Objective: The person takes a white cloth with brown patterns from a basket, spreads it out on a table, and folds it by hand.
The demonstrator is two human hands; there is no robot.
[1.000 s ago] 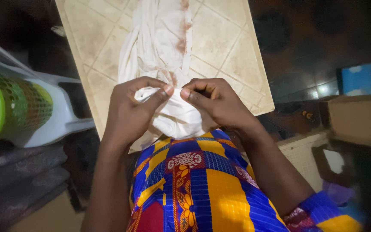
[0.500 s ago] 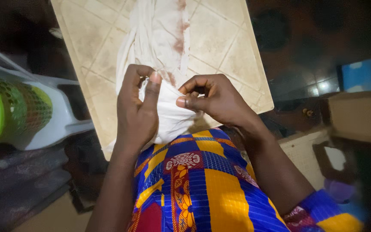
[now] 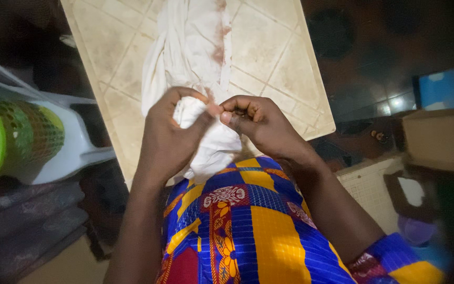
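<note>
White cloth [image 3: 206,126] bunched at worktop [image 3: 274,63] 6 o'clock; left hand [image 3: 172,139], right hand [image 3: 261,123] fingers clamped on it. Risk: loose tail dragging, slipping off edge.

Cloth [image 3: 193,47] lies on the bench [image 3: 274,58], its near end between both hands. Basket [image 3: 19,131] stands left of the bench; box [image 3: 437,139] right.
</note>
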